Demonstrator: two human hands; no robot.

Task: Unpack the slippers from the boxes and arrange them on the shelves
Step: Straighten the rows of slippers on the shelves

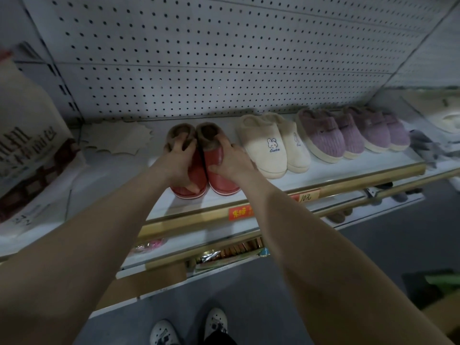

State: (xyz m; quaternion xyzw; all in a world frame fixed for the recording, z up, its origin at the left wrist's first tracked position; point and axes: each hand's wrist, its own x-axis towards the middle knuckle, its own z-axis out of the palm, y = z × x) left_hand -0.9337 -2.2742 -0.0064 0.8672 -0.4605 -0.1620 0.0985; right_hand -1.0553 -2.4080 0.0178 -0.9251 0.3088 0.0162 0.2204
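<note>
I see L hand (180,158) fingers curled over the left of the red slippers (224,185), R hand (230,159) gripping the right. Pair sits on shelf (159,202), just left of cream slippers (268,150).

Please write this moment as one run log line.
step: arranging red slippers on shelf | left hand: grips one | right hand: grips other | beside: cream pair, purple pairs
</note>
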